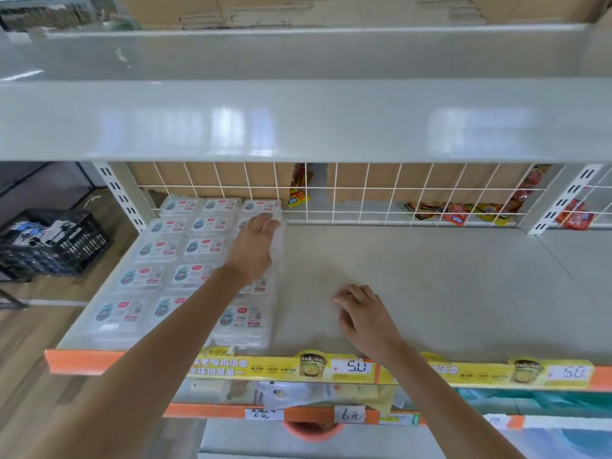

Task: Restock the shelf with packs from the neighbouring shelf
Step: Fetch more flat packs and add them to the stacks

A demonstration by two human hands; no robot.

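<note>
Several clear plastic packs with white, red and teal labels (155, 250) lie in three rows on the left part of the grey shelf (430, 293). My left hand (253, 245) reaches over the right-hand row and rests on a pack near the back, fingers straight. My right hand (362, 314) hovers just above the bare shelf to the right of the packs, fingers loosely curled and holding nothing.
A white wire grid (364, 193) backs the shelf, with red and yellow snack packets (457, 213) behind it. A grey shelf (298, 120) hangs overhead. A black crate (49, 243) stands on the wooden floor at left. Yellow price strips (331, 369) line the front edge.
</note>
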